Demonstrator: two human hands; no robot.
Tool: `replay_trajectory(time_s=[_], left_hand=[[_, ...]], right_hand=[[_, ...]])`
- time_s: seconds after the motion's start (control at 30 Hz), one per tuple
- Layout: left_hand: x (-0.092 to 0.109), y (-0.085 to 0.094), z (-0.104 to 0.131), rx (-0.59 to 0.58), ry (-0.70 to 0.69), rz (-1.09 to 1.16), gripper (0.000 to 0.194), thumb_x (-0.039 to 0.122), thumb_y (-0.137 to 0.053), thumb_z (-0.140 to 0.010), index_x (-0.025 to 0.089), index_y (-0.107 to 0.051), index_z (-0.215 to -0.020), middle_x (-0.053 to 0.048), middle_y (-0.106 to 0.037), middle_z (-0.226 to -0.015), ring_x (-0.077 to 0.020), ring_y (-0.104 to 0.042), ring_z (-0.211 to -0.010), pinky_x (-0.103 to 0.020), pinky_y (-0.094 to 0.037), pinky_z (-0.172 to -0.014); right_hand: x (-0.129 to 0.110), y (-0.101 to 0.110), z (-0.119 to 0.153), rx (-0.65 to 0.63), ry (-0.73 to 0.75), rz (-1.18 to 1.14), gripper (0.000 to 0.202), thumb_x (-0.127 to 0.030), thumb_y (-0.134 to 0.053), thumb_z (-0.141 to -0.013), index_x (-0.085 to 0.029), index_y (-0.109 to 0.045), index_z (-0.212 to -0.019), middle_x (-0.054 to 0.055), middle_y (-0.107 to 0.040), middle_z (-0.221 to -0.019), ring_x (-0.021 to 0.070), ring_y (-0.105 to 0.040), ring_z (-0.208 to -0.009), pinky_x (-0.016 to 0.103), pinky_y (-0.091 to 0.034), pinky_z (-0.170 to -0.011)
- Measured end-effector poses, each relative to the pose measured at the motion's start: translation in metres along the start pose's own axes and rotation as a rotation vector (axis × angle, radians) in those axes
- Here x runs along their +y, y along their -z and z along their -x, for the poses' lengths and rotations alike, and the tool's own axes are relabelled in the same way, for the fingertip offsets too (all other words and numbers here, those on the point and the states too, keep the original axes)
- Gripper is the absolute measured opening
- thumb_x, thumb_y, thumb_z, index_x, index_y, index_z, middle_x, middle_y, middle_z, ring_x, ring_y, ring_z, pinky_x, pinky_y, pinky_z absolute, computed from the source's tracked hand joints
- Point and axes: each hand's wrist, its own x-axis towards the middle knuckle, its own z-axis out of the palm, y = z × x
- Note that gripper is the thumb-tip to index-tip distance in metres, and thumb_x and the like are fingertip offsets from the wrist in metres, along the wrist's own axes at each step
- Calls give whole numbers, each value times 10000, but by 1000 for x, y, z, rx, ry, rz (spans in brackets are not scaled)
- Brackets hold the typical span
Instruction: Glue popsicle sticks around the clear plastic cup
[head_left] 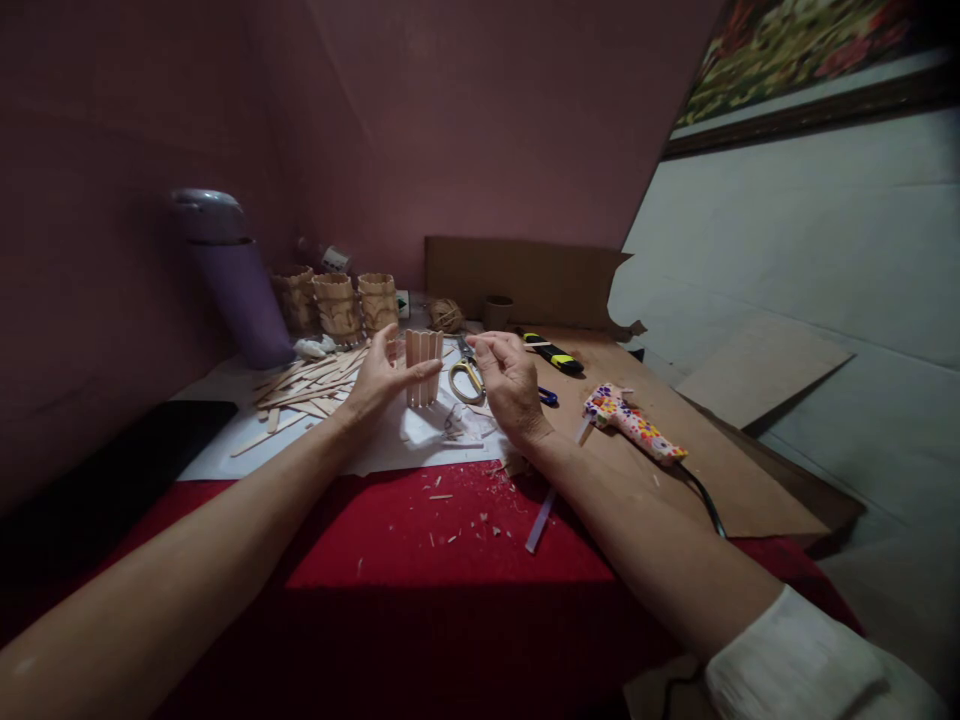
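Observation:
My left hand (384, 378) is closed around the side of a small upright cup of wooden craft sticks (423, 365), thumb across its front. To its right, my right hand (508, 385) has thumb and fingertips pinched together; whatever they hold, if anything, is too small to make out. Scissors with yellow handles (466, 382) lie between the two hands. Left of my left hand, loose craft sticks (300, 395) are heaped on white paper (214, 455). A patterned glue gun (634, 422), with a clear glue stick (541, 520) at its rear, rests right of my right forearm.
Several finished-looking stick cups (337, 308) stand at the back beside a purple tumbler (240, 290). A twine ball (445, 315) and a black-and-yellow utility knife (553, 354) lie farther right. Wood scraps dot the red cloth (420, 540); a cardboard sheet (720, 490) covers the right side.

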Motion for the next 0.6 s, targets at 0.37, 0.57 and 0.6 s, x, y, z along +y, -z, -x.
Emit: replay_trajectory(time_s=[0.37,0.57,0.6], left_hand=[[-12,-1,-9,16,-17,21,1021,196,-969,-374,180,-565,-1311,-150,-623,-1347,-375,-545,-1328,-478,-422,-1124],[7,-8,4,-97,74,148,638,204,-943,-439,135,-645,-1000,-45,-694,-900,-203,-659,-832,-313,-535,-768],[12,-9,8,-126,98,204,579,237,-937,-474,139,-647,-965,-33,-685,-855,-178,-642,-752,-297,-526,-700]], right_hand=[[0,-1,1,-72,15,32,337,-461,-519,-1008,-234,-762,-955,95,-701,-1035,237,-647,-1052,444,-519,-973],[-2,0,1,-107,52,35,353,-478,-511,-1011,-226,-759,-1008,96,-712,-1032,238,-661,-1037,441,-518,-974],[-4,1,0,-104,58,32,348,-484,-511,-1012,-234,-752,-1038,94,-714,-1059,237,-662,-1056,443,-516,-983]])
